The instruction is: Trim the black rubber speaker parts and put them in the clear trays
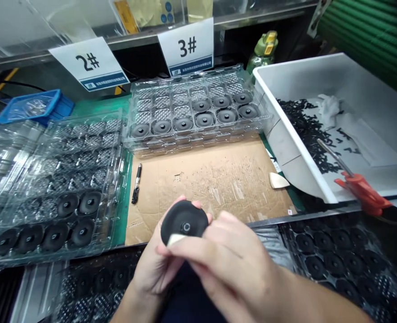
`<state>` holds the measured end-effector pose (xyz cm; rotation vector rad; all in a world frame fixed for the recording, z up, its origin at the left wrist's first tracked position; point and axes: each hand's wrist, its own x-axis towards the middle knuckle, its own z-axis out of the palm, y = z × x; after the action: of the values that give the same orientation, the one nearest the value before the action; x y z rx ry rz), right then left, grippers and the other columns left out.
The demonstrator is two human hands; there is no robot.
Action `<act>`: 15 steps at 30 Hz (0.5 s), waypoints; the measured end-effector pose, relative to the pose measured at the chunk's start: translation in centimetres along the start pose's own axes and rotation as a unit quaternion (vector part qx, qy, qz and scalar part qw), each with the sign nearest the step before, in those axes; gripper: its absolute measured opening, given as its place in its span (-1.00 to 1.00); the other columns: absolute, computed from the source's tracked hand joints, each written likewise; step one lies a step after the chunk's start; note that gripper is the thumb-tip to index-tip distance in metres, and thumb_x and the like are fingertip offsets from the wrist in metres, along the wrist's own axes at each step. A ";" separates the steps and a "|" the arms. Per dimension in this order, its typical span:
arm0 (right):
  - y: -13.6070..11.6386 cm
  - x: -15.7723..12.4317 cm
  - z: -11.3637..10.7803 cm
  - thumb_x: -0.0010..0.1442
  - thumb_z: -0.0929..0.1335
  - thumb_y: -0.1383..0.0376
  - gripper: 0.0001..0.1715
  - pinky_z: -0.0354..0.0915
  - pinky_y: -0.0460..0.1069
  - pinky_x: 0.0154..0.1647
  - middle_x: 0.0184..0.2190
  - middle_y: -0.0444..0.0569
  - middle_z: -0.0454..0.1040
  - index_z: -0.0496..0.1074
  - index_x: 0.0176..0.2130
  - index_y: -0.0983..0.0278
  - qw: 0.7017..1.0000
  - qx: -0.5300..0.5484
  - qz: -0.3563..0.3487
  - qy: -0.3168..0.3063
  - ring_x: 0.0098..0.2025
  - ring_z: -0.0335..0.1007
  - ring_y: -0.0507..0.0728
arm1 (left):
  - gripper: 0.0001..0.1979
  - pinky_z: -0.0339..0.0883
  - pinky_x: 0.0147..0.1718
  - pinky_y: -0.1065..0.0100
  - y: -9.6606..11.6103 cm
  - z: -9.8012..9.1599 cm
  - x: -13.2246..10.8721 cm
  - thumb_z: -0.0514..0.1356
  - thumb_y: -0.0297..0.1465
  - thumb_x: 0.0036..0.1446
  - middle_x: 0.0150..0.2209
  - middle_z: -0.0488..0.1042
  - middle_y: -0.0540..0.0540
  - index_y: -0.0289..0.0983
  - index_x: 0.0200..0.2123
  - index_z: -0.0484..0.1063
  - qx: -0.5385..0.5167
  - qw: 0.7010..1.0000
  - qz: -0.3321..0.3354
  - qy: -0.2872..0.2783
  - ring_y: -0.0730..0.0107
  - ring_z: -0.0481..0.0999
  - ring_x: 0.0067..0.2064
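Observation:
My left hand cups a round black disc part from below, near the front edge of a scratched cardboard mat. My right hand reaches across from the right and pinches a small pale flat piece against the disc's lower rim. The disc's face with its small centre hub points up at me.
Clear blister trays holding several black discs stand behind the mat and at the left. A white bin with black scraps and red-handled scissors is at the right. A pen, a pale wedge and dark trays lie nearby.

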<state>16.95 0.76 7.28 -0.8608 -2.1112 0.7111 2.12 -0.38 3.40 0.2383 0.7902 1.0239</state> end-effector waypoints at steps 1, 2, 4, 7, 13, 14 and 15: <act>0.3 -0.6 -0.4 0.18 0.21 0.46 -0.65 0.25 0.01 -0.30 -0.37 -0.04 0.47 0.34 -0.04 0.33 1.000 0.007 0.015 -0.022 -0.34 0.33 0.07 | -0.54 0.35 -0.04 0.31 0.2 -0.3 0.0 0.37 -0.48 -0.15 -0.10 0.50 0.01 -0.10 -0.11 0.45 -0.005 1.000 -0.001 -0.014 0.26 0.50 -0.08; 0.6 -1.2 -0.9 0.17 0.22 0.47 -0.64 0.24 0.00 -0.32 -0.37 -0.06 0.47 0.34 -0.03 0.30 0.999 0.008 0.037 -0.033 -0.37 0.32 0.06 | -0.53 0.36 -0.06 0.33 0.3 -0.7 0.0 0.37 -0.48 -0.15 -0.10 0.50 0.00 -0.11 -0.10 0.44 -0.011 1.000 -0.005 -0.029 0.26 0.50 -0.09; 1.5 -2.4 -1.6 0.18 0.23 0.46 -0.63 0.24 -0.03 -0.34 -0.33 -0.09 0.47 0.33 -0.02 0.23 0.994 0.018 0.101 -0.032 -0.38 0.32 0.03 | -0.53 0.37 -0.07 0.39 0.2 -1.1 0.1 0.38 -0.42 -0.15 -0.08 0.51 -0.03 -0.14 -0.09 0.44 -0.023 0.999 -0.014 -0.046 0.29 0.49 -0.06; 2.7 -3.8 -1.4 0.22 0.26 0.37 -0.66 0.29 -0.07 -0.22 -0.16 -0.12 0.46 0.34 -0.02 0.10 0.969 0.081 0.226 0.065 -0.21 0.38 0.05 | -0.49 0.35 -0.04 0.38 0.0 -0.8 0.3 0.38 -0.30 -0.17 -0.05 0.51 -0.06 -0.15 -0.06 0.43 -0.053 0.996 -0.015 -0.075 0.26 0.48 -0.04; 4.0 -5.6 1.4 0.23 0.27 0.20 -0.70 0.36 -0.06 -0.17 -0.07 -0.08 0.44 0.37 -0.03 0.09 0.881 0.212 0.366 0.210 -0.12 0.41 0.11 | -0.48 0.43 -0.14 0.36 0.0 -0.1 0.6 0.35 -0.28 -0.14 -0.01 0.48 -0.08 -0.16 -0.03 0.41 -0.099 0.986 -0.056 -0.124 0.13 0.49 -0.04; 4.2 -5.9 1.7 0.22 0.28 0.20 -0.70 0.35 -0.04 -0.14 -0.07 -0.07 0.44 0.38 -0.03 0.11 0.881 0.213 0.372 0.200 -0.10 0.40 0.12 | -0.48 0.44 -0.15 0.36 0.1 -0.2 0.7 0.35 -0.28 -0.13 0.00 0.47 -0.09 -0.17 -0.03 0.40 -0.104 0.985 -0.057 -0.128 0.11 0.48 -0.03; 4.4 -6.1 1.8 0.21 0.29 0.19 -0.70 0.34 -0.04 -0.11 -0.06 -0.07 0.44 0.38 -0.04 0.11 0.882 0.211 0.377 0.188 -0.08 0.40 0.13 | -0.47 0.45 -0.15 0.36 0.1 -0.3 0.7 0.36 -0.29 -0.13 0.00 0.47 -0.10 -0.17 -0.02 0.40 -0.108 0.984 -0.058 -0.131 0.10 0.48 -0.03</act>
<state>20.13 -1.49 0.57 -1.4361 -1.1675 1.2224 2.05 0.22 2.92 0.1365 0.4450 0.9370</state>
